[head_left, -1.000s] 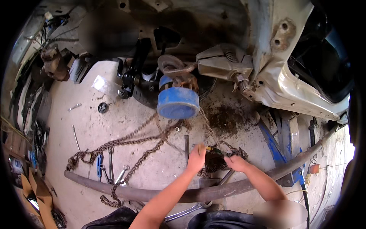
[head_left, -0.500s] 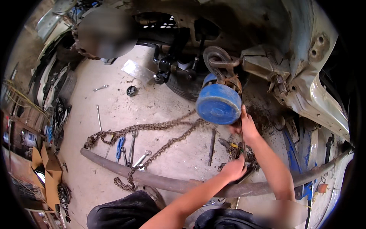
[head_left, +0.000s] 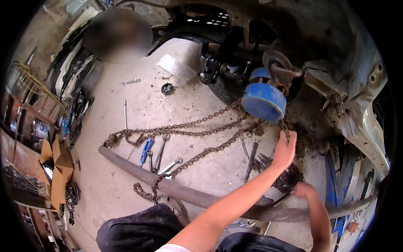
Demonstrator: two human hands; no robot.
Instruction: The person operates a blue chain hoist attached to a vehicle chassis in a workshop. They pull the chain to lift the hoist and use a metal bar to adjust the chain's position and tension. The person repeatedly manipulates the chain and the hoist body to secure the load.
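In the head view, the left hand [head_left: 285, 149] reaches up just below the blue hoist [head_left: 264, 101], its fingers closed around the thin hanging chain [head_left: 285, 125] that drops from the hoist's underside. The right hand [head_left: 305, 191] is lower and to the right, blurred, with its fingers curled at the edge of the dark chain pile [head_left: 289, 179] on the concrete floor [head_left: 210, 111]; whether it grips anything there, I cannot tell. The hoist hangs tilted beside the metal clamp [head_left: 323, 80], with a rusty hook [head_left: 287, 71] at its top. Rusty chains [head_left: 201, 153] run from beneath the hoist toward the left end of the long curved pipe [head_left: 184, 191], which lies across the floor in front of the person. Between these chains and the pipe lie a blue-handled tool [head_left: 146, 150] and several wrenches [head_left: 160, 153]. A dark bar [head_left: 251, 163] rests just left of the chain pile, and an open cardboard box [head_left: 63, 172] stands at far left.
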